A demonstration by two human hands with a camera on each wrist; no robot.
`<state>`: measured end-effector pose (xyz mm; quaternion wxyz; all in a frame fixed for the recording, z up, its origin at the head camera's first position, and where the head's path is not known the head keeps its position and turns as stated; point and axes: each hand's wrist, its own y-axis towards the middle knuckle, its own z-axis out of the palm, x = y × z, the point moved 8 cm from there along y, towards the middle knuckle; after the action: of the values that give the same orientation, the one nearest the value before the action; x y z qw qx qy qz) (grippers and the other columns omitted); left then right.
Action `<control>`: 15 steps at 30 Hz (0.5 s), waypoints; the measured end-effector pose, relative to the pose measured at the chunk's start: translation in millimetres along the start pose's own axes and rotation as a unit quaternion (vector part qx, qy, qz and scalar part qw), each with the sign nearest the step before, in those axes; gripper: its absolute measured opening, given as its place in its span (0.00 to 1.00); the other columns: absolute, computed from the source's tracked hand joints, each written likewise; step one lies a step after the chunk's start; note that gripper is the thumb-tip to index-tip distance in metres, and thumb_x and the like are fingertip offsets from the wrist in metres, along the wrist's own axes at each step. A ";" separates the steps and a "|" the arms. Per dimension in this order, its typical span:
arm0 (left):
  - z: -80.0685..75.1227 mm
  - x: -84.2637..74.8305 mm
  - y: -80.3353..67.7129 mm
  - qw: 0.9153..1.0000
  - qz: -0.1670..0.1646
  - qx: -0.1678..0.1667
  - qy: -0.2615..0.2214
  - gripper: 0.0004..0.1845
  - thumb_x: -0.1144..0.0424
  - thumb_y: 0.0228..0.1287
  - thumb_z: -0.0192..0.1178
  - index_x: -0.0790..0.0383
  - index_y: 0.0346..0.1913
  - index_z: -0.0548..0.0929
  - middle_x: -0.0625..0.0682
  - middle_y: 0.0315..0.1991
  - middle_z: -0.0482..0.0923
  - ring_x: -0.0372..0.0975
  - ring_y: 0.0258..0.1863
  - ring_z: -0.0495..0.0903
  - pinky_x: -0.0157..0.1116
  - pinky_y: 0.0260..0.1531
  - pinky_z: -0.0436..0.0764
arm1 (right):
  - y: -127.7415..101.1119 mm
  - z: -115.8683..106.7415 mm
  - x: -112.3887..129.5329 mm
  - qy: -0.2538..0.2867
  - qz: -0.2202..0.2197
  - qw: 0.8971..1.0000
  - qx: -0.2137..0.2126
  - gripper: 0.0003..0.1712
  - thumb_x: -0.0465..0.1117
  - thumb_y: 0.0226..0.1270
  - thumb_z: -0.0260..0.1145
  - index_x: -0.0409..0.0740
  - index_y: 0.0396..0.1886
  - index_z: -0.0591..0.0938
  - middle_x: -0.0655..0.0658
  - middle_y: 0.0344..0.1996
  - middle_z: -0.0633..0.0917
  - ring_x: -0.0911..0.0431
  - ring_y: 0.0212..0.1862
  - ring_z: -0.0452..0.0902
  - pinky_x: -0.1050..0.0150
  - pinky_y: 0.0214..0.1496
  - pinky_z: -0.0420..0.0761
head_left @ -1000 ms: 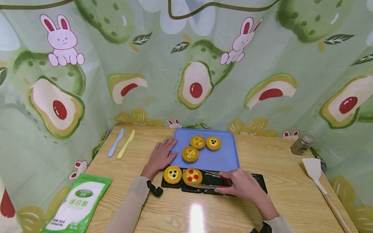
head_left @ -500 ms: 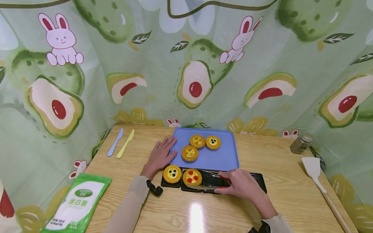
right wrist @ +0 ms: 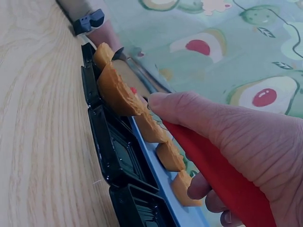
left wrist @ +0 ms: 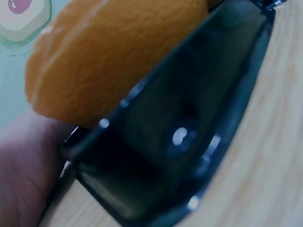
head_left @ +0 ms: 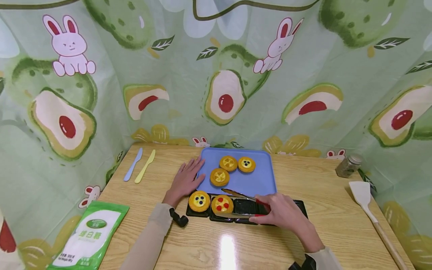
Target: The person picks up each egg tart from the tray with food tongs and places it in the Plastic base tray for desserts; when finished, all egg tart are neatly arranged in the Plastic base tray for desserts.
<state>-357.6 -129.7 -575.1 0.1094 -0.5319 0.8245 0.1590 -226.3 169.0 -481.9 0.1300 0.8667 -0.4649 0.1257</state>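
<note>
My right hand (head_left: 287, 215) holds metal tongs with red handles (right wrist: 222, 177). The arms of the tongs (head_left: 237, 215) stand spread, one on the near side of the red-berry tart (head_left: 222, 204), the other past its far side above the blue tray's edge. That tart sits in the second compartment from the left of the black tray (head_left: 244, 206); a blueberry tart (head_left: 199, 201) sits in the first. My left hand (head_left: 185, 179) lies with extended fingers at the left edge of the blue tray (head_left: 260, 183). The left wrist view shows a tart's side (left wrist: 113, 61) against the black tray wall.
Two orange-segment tarts (head_left: 219, 177) and one blueberry tart (head_left: 246, 164) are on the blue tray. A blue knife (head_left: 133, 165), yellow knife (head_left: 145, 167) and sugar bag (head_left: 89, 236) lie left. A jar (head_left: 349, 166) and spatula (head_left: 368, 204) are right.
The tongs have spread wider: their far arm has swung away from the red-berry tart towards the blue tray. The tart remains in its compartment. My left hand has not moved.
</note>
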 end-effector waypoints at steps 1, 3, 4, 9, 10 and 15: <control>0.0 0.2 0.0 1.000 0.001 -0.001 0.000 0.37 0.38 0.82 0.41 0.46 0.86 0.52 0.45 0.86 0.45 0.48 0.84 0.45 0.56 0.80 0.44 | -0.1 -1.0 0.1 0.002 0.001 1.000 -0.001 0.28 0.73 0.55 0.75 0.57 0.30 0.80 0.63 0.14 0.60 0.69 0.17 0.51 0.70 0.20 0.51; 0.1 0.5 0.0 1.000 0.002 -0.003 -0.002 0.37 0.38 0.82 0.42 0.46 0.85 0.53 0.46 0.86 0.45 0.49 0.84 0.46 0.57 0.80 0.45 | -0.2 -3.5 0.3 0.005 0.005 1.000 -0.005 0.28 0.74 0.54 0.75 0.56 0.32 0.82 0.63 0.14 0.60 0.69 0.17 0.51 0.71 0.21 0.51; 0.1 0.5 0.0 1.000 0.002 -0.003 -0.003 0.37 0.38 0.82 0.42 0.47 0.85 0.53 0.46 0.86 0.46 0.49 0.84 0.46 0.57 0.80 0.45 | -0.3 -4.8 0.1 0.008 0.007 1.000 -0.008 0.29 0.74 0.53 0.76 0.56 0.35 0.84 0.63 0.14 0.61 0.69 0.17 0.51 0.70 0.20 0.51; -0.4 0.3 -0.2 1.000 -0.002 -0.001 -0.005 0.37 0.38 0.82 0.42 0.46 0.85 0.53 0.45 0.86 0.45 0.49 0.84 0.46 0.57 0.80 0.45 | -1.3 -11.0 -3.0 0.014 0.027 0.999 -0.023 0.37 0.74 0.51 0.77 0.53 0.50 0.89 0.63 0.15 0.64 0.69 0.17 0.53 0.70 0.20 0.53; -0.5 0.2 -0.2 1.000 -0.002 -0.001 -0.006 0.37 0.38 0.82 0.42 0.46 0.85 0.53 0.45 0.85 0.45 0.49 0.84 0.46 0.57 0.80 0.45 | -1.5 -12.4 -3.8 0.014 0.030 0.999 -0.026 0.37 0.74 0.51 0.77 0.54 0.50 0.88 0.63 0.15 0.64 0.68 0.17 0.53 0.70 0.20 0.53; -0.7 -1.0 0.0 1.000 -0.001 0.001 -0.004 0.37 0.38 0.82 0.42 0.45 0.86 0.52 0.44 0.86 0.43 0.49 0.84 0.45 0.56 0.80 0.44 | -2.2 -19.8 -8.8 -0.006 0.035 0.998 -0.057 0.33 0.74 0.51 0.77 0.56 0.45 0.86 0.63 0.17 0.67 0.68 0.17 0.54 0.70 0.19 0.54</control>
<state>-357.2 -129.1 -574.1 0.1137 -0.5324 0.8235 0.1598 -231.2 183.8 -466.6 0.1719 0.8417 -0.5024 0.0979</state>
